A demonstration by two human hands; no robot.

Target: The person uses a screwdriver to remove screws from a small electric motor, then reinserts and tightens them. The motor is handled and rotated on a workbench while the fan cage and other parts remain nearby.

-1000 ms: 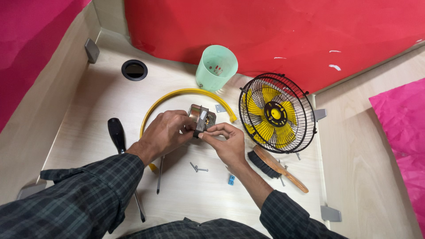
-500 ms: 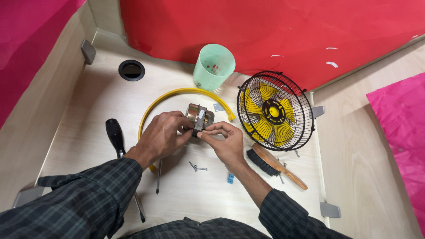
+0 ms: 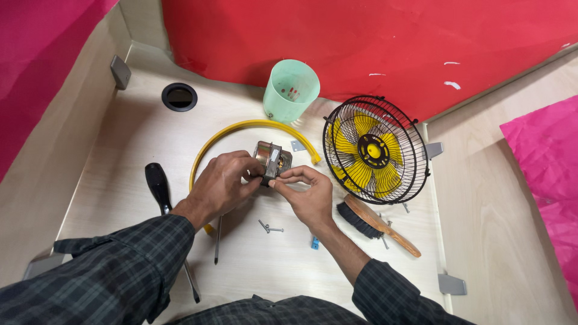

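Both hands grip a small metal motor [image 3: 272,161] just above the worktop [image 3: 120,150]: the left hand [image 3: 224,180] clasps its side, and the right hand [image 3: 306,191] pinches its near edge with fingertips, much as half a second ago, so the work on it looks unfinished. It sits inside the yellow ring [image 3: 241,127], with the caged fan [image 3: 374,149] to the right, loose screws [image 3: 270,227], a brush [image 3: 374,224] and a black-handled screwdriver [image 3: 160,188] close by.

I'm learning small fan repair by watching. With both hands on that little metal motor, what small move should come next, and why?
Probably set the motor down and pick up a loose screw. Both the left hand and right hand pinch the motor, while the screws and screwdriver lie untouched.
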